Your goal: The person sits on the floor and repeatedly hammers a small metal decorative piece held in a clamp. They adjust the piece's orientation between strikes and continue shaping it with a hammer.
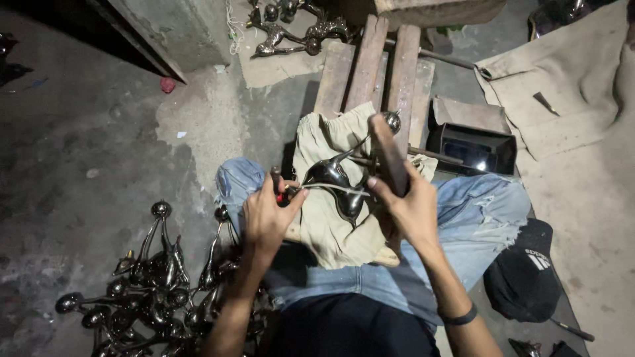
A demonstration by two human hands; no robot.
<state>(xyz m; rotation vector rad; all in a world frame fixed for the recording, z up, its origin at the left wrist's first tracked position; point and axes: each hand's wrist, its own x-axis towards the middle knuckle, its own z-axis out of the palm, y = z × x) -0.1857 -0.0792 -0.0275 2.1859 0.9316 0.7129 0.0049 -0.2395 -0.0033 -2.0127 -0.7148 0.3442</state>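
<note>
Right now the left hand (268,215) pinches the dark metal bird figure (334,182) on the cloth (324,231) at frame centre, its long neck pointing up-right. Just right of it, the right hand (410,205) grips a flat wooden block (389,155), angled against the figure.

Person, head view. Arms bare to above the elbows, no sleeves in frame. Left hand (268,215) and right hand (410,205) ungloved, no rings seen. Dark wristband (461,317) on right forearm. Faded blue jeans (479,211), worn pale and frayed at the knees. Dark top (350,330) at waist.
</note>
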